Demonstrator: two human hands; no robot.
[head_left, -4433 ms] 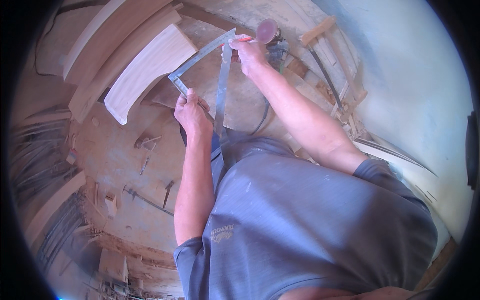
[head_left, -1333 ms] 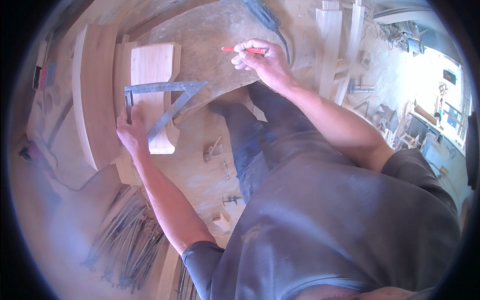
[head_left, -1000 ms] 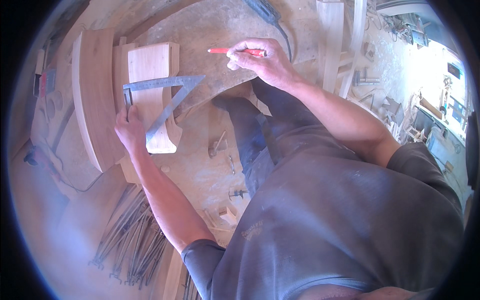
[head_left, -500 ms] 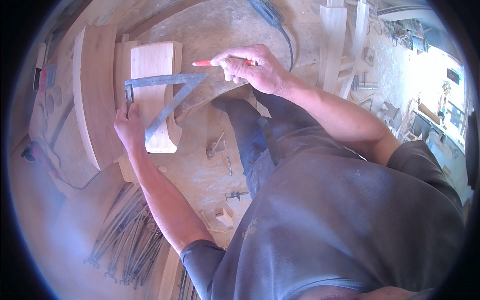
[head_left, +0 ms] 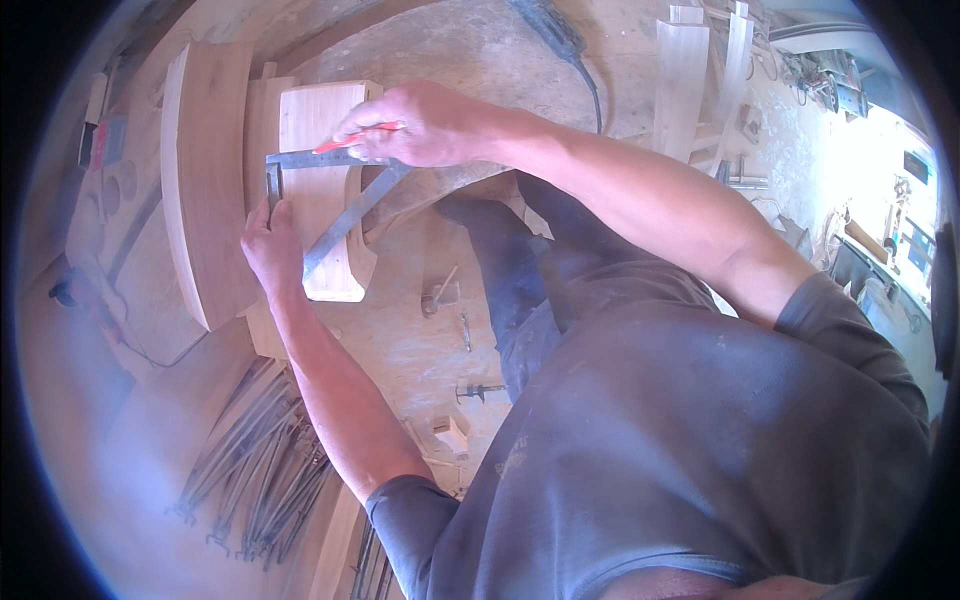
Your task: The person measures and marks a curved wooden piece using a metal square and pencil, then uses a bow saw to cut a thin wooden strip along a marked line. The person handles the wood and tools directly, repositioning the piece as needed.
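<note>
Right hand (head_left: 415, 125): grip clamped on a red pencil (head_left: 360, 139), tip pointed left and set at the long arm of a metal square (head_left: 350, 220); whether wood is touched cannot be told. Left hand (head_left: 272, 248): grip clamped on the square's short arm. Square laid across a pale, shaped wooden block (head_left: 322, 205). Larger curved board (head_left: 210, 180) placed just left of it. Far side: dark corded power tool (head_left: 550, 30) seen on the desk (head_left: 460, 55). Near left: long metal clamps (head_left: 262, 465) heaped in a bundle.
</note>
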